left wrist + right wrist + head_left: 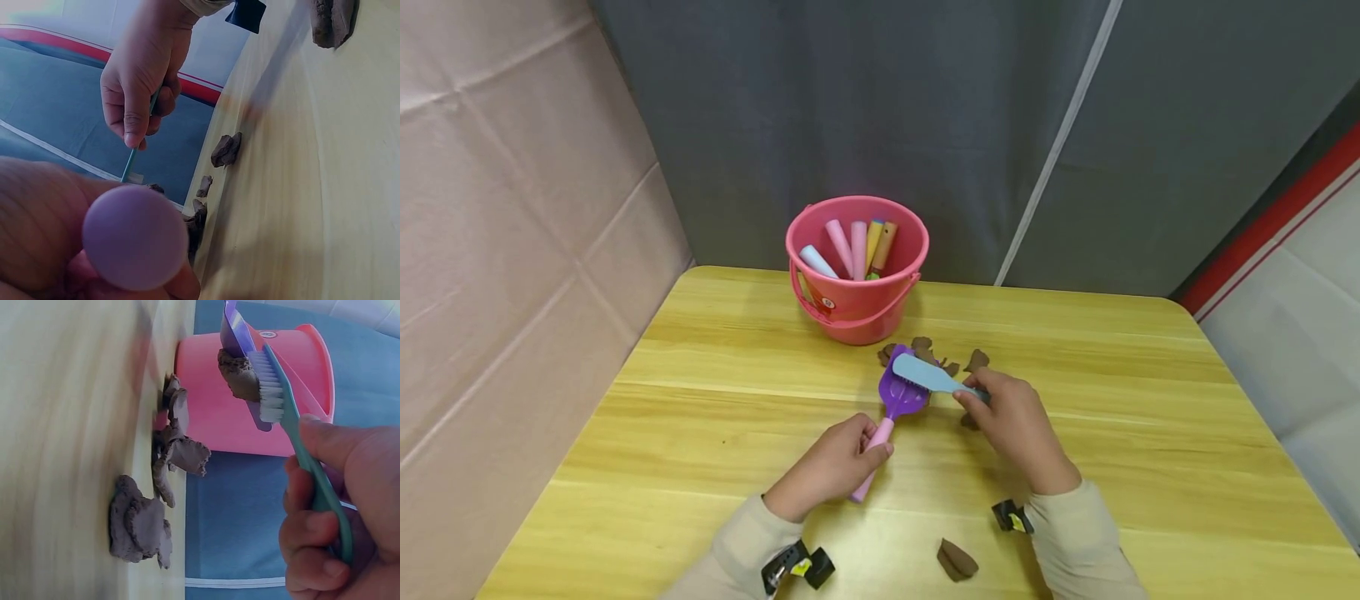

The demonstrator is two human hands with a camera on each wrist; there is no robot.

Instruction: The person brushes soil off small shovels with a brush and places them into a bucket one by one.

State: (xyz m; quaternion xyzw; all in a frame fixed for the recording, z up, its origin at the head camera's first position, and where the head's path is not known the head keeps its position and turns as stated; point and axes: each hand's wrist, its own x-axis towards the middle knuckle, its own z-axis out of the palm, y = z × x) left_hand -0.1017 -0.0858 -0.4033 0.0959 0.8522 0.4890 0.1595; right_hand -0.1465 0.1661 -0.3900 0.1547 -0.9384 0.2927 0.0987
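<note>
My left hand [838, 458] grips the pink handle of a small shovel with a purple blade [901, 395]. In the left wrist view the handle's round end [135, 238] faces the camera. My right hand [1011, 414] holds a light blue brush [923, 372] above the blade. A brown clay-like lump [238, 375] sits between the white bristles [269, 385] and the purple blade in the right wrist view. Several more brown pieces [145, 522] lie on the table close to the blade. Whether the bristles touch the blade is unclear.
A pink bucket [865, 312] stands at the back of the wooden table [700, 400], with several handled tools in it. One brown piece [957, 560] lies apart near the front. A grey curtain [737, 125] hangs behind the table.
</note>
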